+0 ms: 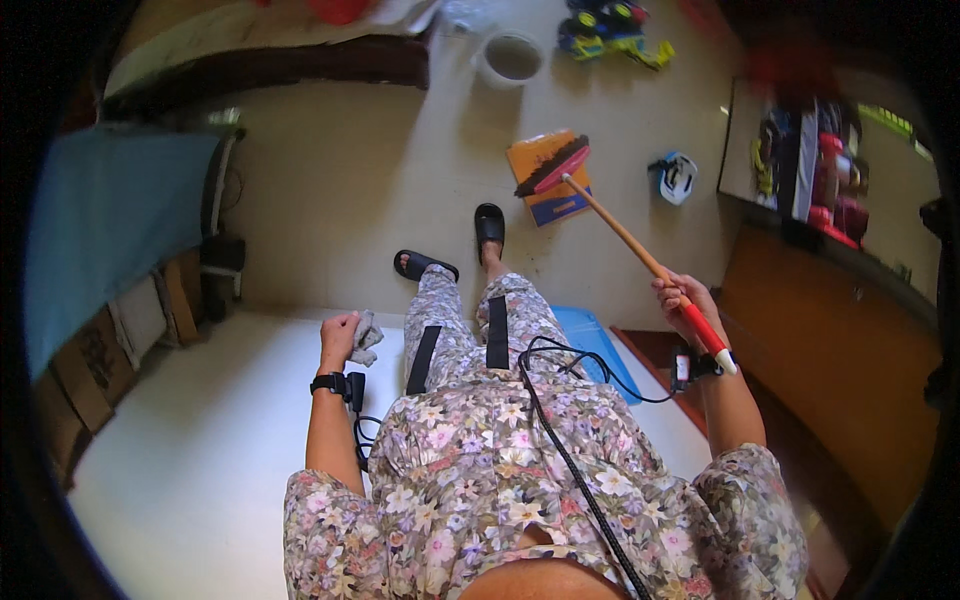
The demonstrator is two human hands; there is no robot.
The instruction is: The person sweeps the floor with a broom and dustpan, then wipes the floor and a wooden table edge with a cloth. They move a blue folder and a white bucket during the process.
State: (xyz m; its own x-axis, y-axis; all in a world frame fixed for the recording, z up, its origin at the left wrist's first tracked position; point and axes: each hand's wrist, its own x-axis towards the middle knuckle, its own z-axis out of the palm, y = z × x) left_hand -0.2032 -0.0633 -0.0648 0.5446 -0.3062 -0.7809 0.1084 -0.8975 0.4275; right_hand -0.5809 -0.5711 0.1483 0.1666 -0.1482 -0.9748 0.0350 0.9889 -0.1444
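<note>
A short-handled broom (pixel 616 225) is gripped in my right hand (pixel 686 300), near the red sleeve at the top of its wooden handle. Its pink head with dark bristles lies over an orange and blue flat packet (pixel 553 201) on the floor. The packet bears writing. Whether the bristles press on it I cannot tell. My left hand (pixel 339 339) is closed around a crumpled grey cloth (pixel 367 339), held out to the left of my legs. Dark specks are scattered on the tiles near the packet.
A white bin (pixel 511 58) stands ahead, with colourful toys (pixel 615 34) to its right. A blue and white helmet (pixel 674 178) lies on the floor. Wooden cabinet (pixel 832 360) at right; cardboard boxes (pixel 82 367) at left. A black cable (pixel 559 442) hangs across my front.
</note>
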